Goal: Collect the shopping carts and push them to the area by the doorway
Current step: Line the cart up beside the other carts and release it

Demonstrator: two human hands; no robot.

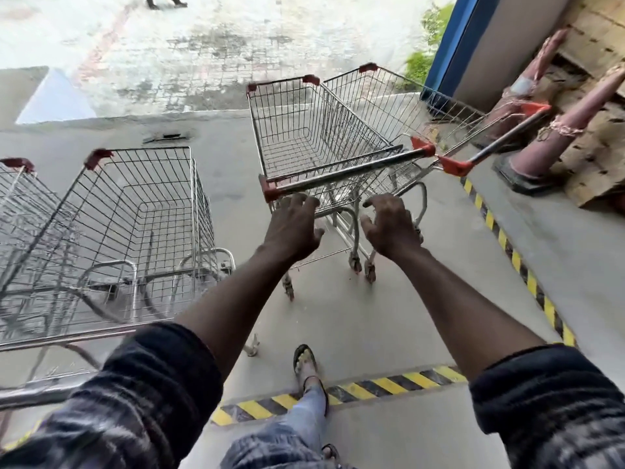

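A wire shopping cart [304,130] with red corner caps stands ahead of me, its dark handle bar [348,170] running across. My left hand [292,228] and my right hand [389,228] hover just below and short of that bar, fingers spread and loosely curled, holding nothing. A second cart [399,106] stands beside it to the right, its red-ended handle [500,140] angled away. Two more carts [135,225] stand nested on my left.
Two faded traffic cones [568,130] lean against stacked cardboard at the right. Yellow-black hazard tape [338,390] crosses the concrete floor and runs along the right side. A blue door frame [449,45] and wet paving lie ahead; a person's feet show at the top.
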